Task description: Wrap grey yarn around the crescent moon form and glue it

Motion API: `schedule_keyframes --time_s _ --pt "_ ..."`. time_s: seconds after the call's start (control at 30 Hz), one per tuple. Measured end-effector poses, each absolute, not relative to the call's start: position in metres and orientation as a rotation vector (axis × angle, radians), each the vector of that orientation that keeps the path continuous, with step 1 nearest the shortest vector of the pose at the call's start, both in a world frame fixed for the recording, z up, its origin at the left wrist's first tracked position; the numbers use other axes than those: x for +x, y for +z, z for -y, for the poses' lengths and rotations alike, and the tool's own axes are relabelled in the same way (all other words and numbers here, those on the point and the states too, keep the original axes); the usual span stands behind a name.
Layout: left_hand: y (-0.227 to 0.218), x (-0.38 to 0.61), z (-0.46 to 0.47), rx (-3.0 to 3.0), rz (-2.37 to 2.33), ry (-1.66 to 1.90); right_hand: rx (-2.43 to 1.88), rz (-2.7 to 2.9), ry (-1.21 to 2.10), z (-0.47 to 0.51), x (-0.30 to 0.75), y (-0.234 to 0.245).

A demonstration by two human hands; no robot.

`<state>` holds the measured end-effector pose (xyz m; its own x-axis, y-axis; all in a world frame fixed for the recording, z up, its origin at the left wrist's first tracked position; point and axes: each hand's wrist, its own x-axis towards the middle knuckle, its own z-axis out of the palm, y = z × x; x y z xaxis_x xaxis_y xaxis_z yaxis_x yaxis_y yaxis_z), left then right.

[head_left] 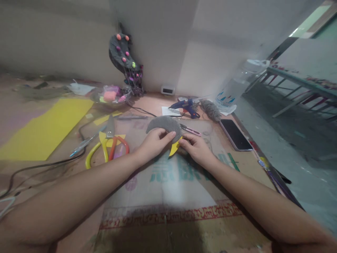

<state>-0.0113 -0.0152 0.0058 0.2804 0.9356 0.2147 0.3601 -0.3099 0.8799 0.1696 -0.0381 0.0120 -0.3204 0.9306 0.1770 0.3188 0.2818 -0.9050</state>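
Observation:
My left hand (155,142) is closed on a grey crescent-shaped piece (164,123) that looks wrapped in yarn, its thumb lying across the front. A pointed yellow piece (174,148) hangs at the crescent's lower right end. Thumb and fingers of my right hand (194,147) pinch this yellow piece beside the crescent. Whether the two pieces are joined is hidden by my fingers. Just behind my right hand lies a pink utility knife (191,130). Scissors (107,144) with one yellow and one red handle rest left of my left hand.
A blue glue gun (185,106), grey yarn (210,109), a phone (235,134) and a plastic bottle (231,91) stand or lie behind and right. Yellow sheet (50,130) lies left. A decorated dark crescent (119,52) hangs by the wall. A black cord (44,168) crosses the left side.

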Motion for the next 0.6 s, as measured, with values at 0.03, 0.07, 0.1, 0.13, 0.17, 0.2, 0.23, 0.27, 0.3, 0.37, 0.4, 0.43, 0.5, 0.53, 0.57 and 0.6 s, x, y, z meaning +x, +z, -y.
schedule_keyframes --time_s 0.03,0.07,0.1,0.13,0.17,0.2,0.23,0.27,0.3,0.37,0.4,0.43,0.5,0.53,0.57,0.6 --pt "0.0062 -0.0114 0.0145 1.818 -1.179 1.006 -1.101 1.803 1.026 0.038 0.1699 0.0127" --pt "0.0064 -0.0115 0.0141 1.814 -1.192 1.017 -1.076 1.8 1.02 0.0378 0.1703 0.0134" --pt "0.0065 -0.0116 0.0137 1.811 -1.207 1.027 -1.061 1.793 1.011 0.0375 0.1706 0.0139" --pt "0.0064 -0.0117 0.0135 1.81 -1.221 1.04 -1.06 1.781 1.005 0.037 0.1709 0.0141" --pt "0.0062 -0.0118 0.0134 1.811 -1.231 1.049 -1.072 1.763 1.002 0.0365 0.1711 0.0139" --pt "0.0059 -0.0119 0.0132 1.813 -1.238 1.053 -1.091 1.737 1.009 0.036 0.1712 0.0134" --pt "0.0053 -0.0121 0.0131 1.815 -1.242 1.053 -1.109 1.711 1.024 0.0354 0.1711 0.0126" --pt "0.0047 -0.0124 0.0129 1.815 -1.245 1.05 -1.126 1.689 1.039 0.035 0.171 0.0117" --pt "0.0039 -0.0126 0.0127 1.811 -1.246 1.045 -1.141 1.676 1.043 0.0348 0.1707 0.0107" --pt "0.0022 -0.013 0.0124 1.794 -1.244 1.035 -1.168 1.686 0.991 0.0351 0.1701 0.0095" --pt "0.0015 -0.0131 0.0124 1.782 -1.24 1.032 -1.179 1.708 0.937 0.0357 0.1698 0.0096" --pt "0.0009 -0.013 0.0124 1.77 -1.236 1.031 -1.189 1.733 0.865 0.0366 0.1696 0.0101" --pt "0.0005 -0.0126 0.0128 1.743 -1.221 1.032 -1.194 1.788 0.703 0.0393 0.1693 0.0125" --pt "0.0008 -0.0124 0.0131 1.723 -1.196 1.035 -1.187 1.813 0.622 0.0407 0.1692 0.0139" --pt "0.0014 -0.0123 0.0134 1.699 -1.154 1.042 -1.179 1.832 0.547 0.0422 0.1694 0.0151" --pt "0.0024 -0.0125 0.0138 1.676 -1.091 1.05 -1.172 1.844 0.481 0.0433 0.1697 0.0159"
